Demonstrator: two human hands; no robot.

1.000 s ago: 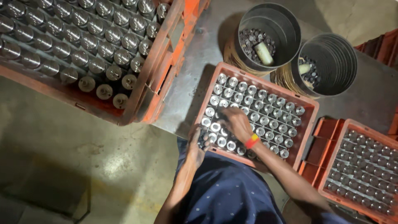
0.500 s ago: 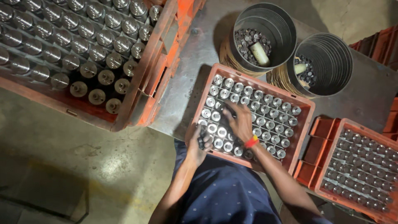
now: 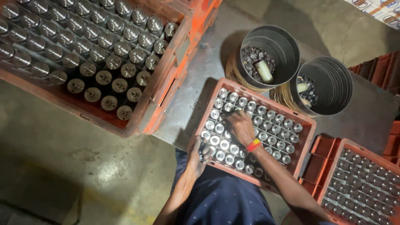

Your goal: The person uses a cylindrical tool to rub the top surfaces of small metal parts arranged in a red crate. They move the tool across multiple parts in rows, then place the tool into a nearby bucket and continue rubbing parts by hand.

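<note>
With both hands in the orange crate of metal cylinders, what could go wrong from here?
The left hand works at the near corner of the middle crate, so a cylinder might slip over the rim. The right hand reaches across packed rows and may knock neighbours askew. The big crate nearby looks tilted; its cylinders could roll out.

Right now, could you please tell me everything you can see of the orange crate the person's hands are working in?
The orange crate looks like moulded plastic, rectangular and set at an angle on the grey surface. A grid divides it into cells, most holding upright shiny metal cylinders. The right hand, a red and yellow band at its wrist, rests on the cylinders near the middle. The left hand is at the near left corner. Two dark round bins stand just behind it.
</note>
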